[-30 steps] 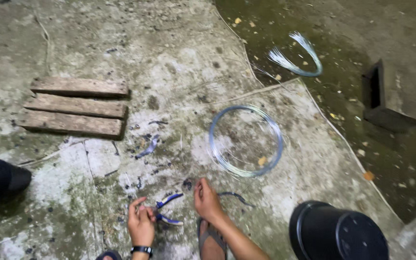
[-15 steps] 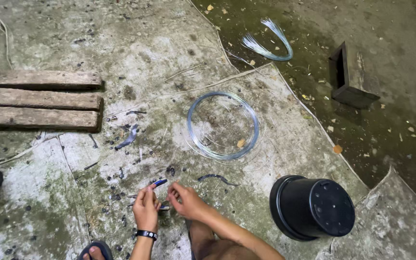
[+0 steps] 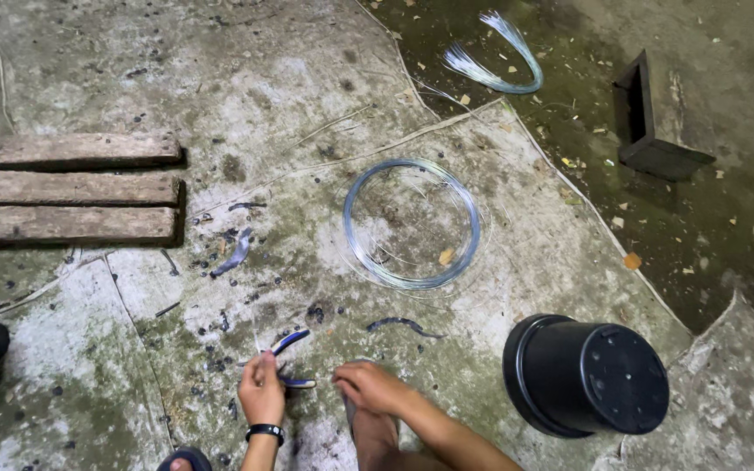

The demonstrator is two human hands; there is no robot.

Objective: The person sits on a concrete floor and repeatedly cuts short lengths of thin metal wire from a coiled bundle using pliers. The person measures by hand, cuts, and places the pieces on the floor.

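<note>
Blue-handled pliers (image 3: 290, 359) sit on the concrete floor (image 3: 89, 331), handles spread, right at the left hand (image 3: 262, 390), which is curled around them at the jaw end. Right hand (image 3: 370, 386) is loosely bent beside them, and I can't tell if it's pinching anything. Looks like snipping wire off the coil (image 3: 412, 223) lying well ahead; next bit needs a steady squeeze. Any thin wire between the hands is too fine to make out.
</note>
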